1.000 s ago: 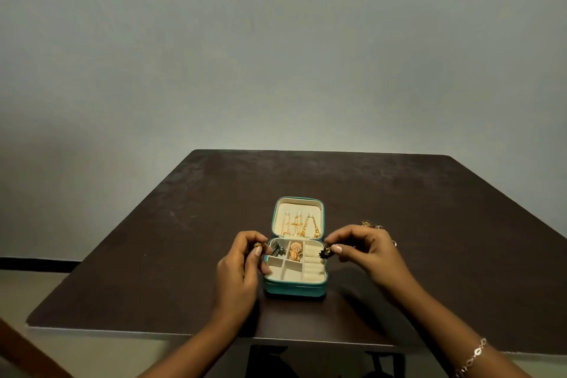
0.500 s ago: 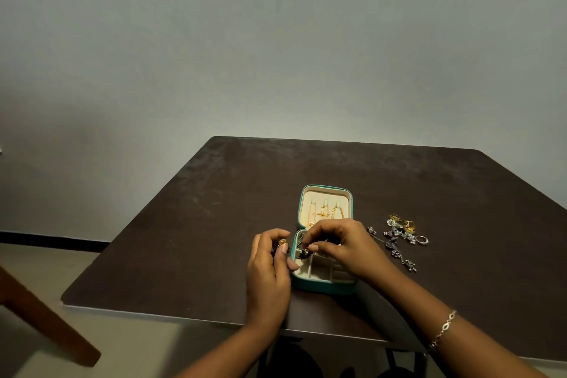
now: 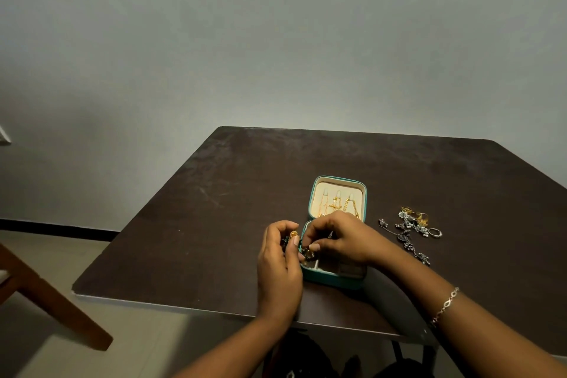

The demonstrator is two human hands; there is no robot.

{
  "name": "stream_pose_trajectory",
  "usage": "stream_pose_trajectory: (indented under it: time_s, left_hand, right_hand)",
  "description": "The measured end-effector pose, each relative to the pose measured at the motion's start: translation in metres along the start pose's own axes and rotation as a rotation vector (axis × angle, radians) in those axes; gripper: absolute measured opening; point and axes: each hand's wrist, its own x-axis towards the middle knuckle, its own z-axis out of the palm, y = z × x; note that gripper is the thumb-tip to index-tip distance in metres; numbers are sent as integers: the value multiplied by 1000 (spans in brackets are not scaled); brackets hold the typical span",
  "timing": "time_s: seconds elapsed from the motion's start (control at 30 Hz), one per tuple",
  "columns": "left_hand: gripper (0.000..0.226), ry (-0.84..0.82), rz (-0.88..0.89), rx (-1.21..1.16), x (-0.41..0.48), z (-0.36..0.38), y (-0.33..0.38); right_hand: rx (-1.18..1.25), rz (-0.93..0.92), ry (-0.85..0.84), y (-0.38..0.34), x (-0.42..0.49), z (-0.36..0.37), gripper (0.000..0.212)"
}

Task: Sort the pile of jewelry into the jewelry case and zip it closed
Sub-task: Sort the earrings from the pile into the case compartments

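A small teal jewelry case [image 3: 337,279] lies open on the dark table [image 3: 233,199]. Gold chains hang in its cream lid [image 3: 337,199]. My left hand [image 3: 277,267] is at the case's left edge and pinches a small gold-and-dark earring [image 3: 293,234]. My right hand [image 3: 340,239] reaches over the case's compartments and pinches another small dark earring [image 3: 306,252] between thumb and forefinger, close to the left hand. It hides most of the tray. A pile of silver and gold jewelry [image 3: 411,227] lies on the table to the right of the case.
A loose ring [image 3: 435,232] sits at the pile's right side. A wooden chair leg [image 3: 52,298] stands on the floor at the left. A bracelet [image 3: 446,305] is on my right wrist. The table's near edge runs just below the case.
My right hand has moved left over the case with its earring, meeting the left hand at the case's left side. The view has shifted, so the jewelry pile shows at the right.
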Motion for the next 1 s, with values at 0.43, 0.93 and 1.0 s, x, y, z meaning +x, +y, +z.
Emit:
stream_pose_trajectory:
  time_s: [0.43,0.93,1.0]
  left_hand:
    - [25,-12,18,3,1,0,-4]
    - [42,-25,-27,-18,1,-1,1]
    - [46,-36,-35,-7,0,-1,0]
  right_hand:
    - [-361,-110,105,-1,9,7,16]
    - [119,-158,164,-7,4,-6,16]
    - [109,-150,155,-8,5,-1,15]
